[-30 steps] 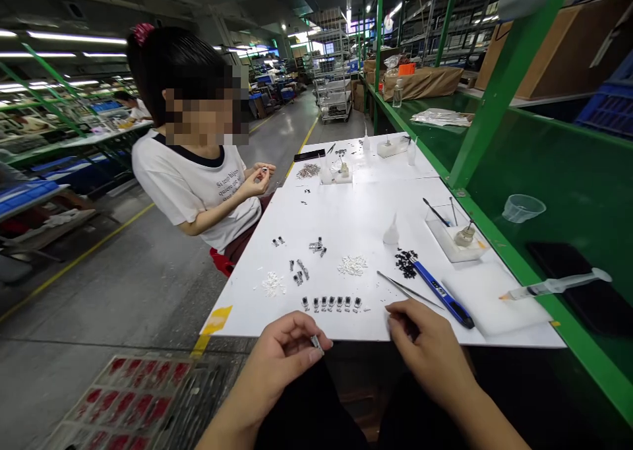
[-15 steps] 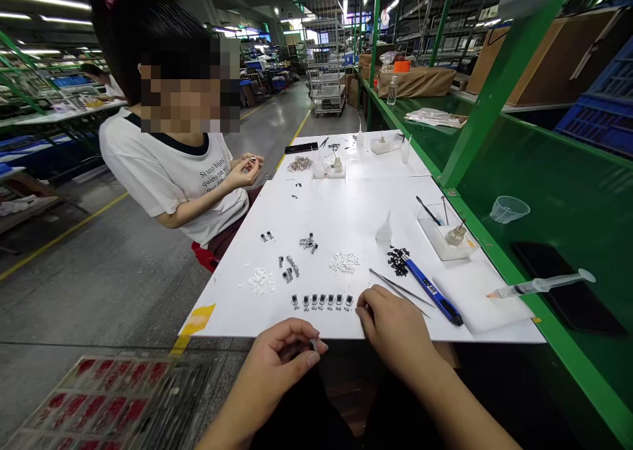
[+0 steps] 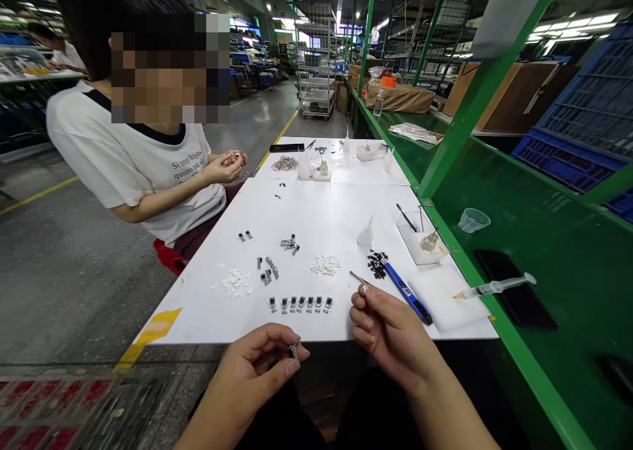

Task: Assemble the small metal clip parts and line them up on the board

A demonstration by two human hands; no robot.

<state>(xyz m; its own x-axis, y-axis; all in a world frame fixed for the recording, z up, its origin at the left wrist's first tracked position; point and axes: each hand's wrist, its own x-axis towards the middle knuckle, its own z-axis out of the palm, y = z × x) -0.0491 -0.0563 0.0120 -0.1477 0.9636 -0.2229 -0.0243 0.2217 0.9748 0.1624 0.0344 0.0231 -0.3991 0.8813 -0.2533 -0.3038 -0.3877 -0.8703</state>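
My left hand (image 3: 254,371) hovers below the near edge of the white board (image 3: 321,206), thumb and forefinger pinched on a small metal part (image 3: 293,351). My right hand (image 3: 390,334) rests at the board's front edge with fingers curled round thin metal tweezers (image 3: 356,278), whose tip sticks out to the upper left. Just left of that hand a row of several small black-and-silver parts (image 3: 299,303) stands on the board. Behind lie two piles of white bits (image 3: 325,264) (image 3: 232,282) and a pile of black bits (image 3: 376,263).
A blue-handled tool (image 3: 406,293), a white pad (image 3: 445,295), a clear tray (image 3: 420,240), a syringe (image 3: 494,286), a plastic cup (image 3: 473,220) and a black phone (image 3: 514,297) lie at right. A seated co-worker (image 3: 138,160) handles parts at left. A red-celled tray (image 3: 49,410) sits low left.
My right hand went from the board's edge to the tweezers and closed on them. The left hand stayed pinched on its part. The camera view shifted right and closer.
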